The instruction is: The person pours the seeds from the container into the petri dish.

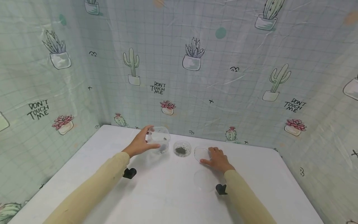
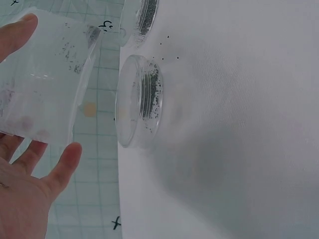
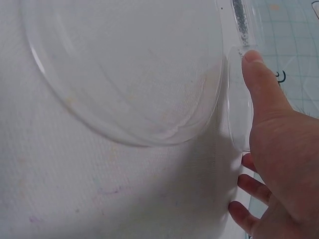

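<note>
In the head view, my left hand point(image 1: 141, 142) grips a clear plastic tub point(image 1: 158, 133) between thumb and fingers. Dark grains cling to the wall of the tub point(image 2: 70, 55) in the left wrist view. Below it stands a clear petri dish point(image 1: 162, 150) of dark grains. A second petri dish point(image 1: 182, 149), with a dark heap inside, sits just right of that one. Farther right, my right hand point(image 1: 218, 159) holds a shallow clear dish point(image 1: 199, 154) at the table, thumb at the near side and fingers at the far side.
A round clear lid point(image 1: 204, 180) lies flat on the white table point(image 1: 167, 199), nearer than the right hand. A few loose dark grains are scattered beside the petri dishes. Patterned cloth point(image 1: 179, 81) walls in the table behind and at both sides.
</note>
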`<state>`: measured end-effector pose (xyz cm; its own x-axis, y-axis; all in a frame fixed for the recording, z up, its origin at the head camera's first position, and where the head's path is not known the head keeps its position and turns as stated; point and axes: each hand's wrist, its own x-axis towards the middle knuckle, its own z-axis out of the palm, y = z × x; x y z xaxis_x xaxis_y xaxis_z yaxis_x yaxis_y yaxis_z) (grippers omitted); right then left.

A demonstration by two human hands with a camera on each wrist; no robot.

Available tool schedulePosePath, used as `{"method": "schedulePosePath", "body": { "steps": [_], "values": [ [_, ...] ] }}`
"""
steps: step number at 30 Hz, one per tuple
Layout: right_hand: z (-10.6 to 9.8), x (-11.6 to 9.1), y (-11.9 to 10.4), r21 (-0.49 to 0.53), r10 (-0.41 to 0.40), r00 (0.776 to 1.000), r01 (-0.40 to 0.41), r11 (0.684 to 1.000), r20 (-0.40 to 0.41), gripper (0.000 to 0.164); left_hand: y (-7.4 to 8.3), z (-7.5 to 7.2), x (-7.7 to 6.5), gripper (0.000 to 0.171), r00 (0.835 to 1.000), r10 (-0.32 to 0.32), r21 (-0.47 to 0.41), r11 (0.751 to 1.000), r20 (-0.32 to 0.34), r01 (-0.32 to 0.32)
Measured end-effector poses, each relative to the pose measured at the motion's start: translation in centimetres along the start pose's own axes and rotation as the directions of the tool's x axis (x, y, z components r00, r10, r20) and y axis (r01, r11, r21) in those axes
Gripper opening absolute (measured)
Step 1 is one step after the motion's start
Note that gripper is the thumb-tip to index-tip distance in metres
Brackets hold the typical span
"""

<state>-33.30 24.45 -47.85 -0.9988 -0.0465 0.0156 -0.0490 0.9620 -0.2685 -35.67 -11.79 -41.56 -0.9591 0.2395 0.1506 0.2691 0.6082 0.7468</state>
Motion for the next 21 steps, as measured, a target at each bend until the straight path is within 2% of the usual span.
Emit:
{"method": "schedulePosePath", "body": {
  "steps": [21],
  "values": [
    [-0.1,-0.1,-0.2,-0.036,-0.009,1.0,0.009,0.999,0.001,0.088,1.7,1.4,0.7,0.094,0.998,0.069,-0.007,0.998,0.012,-0.069]
  ]
}}
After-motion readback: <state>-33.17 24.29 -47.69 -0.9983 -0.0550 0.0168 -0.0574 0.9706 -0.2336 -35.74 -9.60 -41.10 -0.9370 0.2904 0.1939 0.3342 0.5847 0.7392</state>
